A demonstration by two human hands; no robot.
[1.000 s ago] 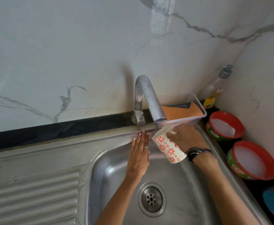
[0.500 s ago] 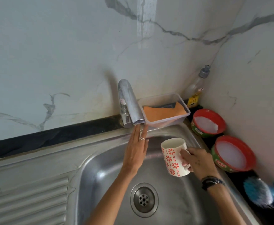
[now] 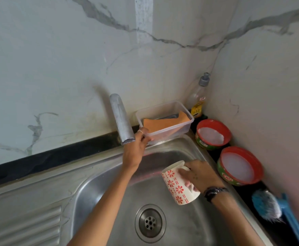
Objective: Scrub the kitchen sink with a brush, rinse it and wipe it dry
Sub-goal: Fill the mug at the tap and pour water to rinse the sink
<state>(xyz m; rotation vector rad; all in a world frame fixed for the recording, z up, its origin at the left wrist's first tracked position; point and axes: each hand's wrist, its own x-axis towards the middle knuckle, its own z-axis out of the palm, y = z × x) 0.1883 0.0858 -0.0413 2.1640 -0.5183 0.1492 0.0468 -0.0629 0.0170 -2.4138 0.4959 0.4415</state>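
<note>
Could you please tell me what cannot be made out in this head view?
- Tap handle: hidden behind the spout and left hand.
- Mug contents: opening turned away.
- Brush handle: cut off by the lower right edge.
- Bottle label: too small.

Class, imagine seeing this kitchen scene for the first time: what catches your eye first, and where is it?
The white mug with red flowers, gripped by the right hand over the steel sink. Next, the left hand up beside the tap. At right, two red-rimmed tubs and a blue brush.
</note>
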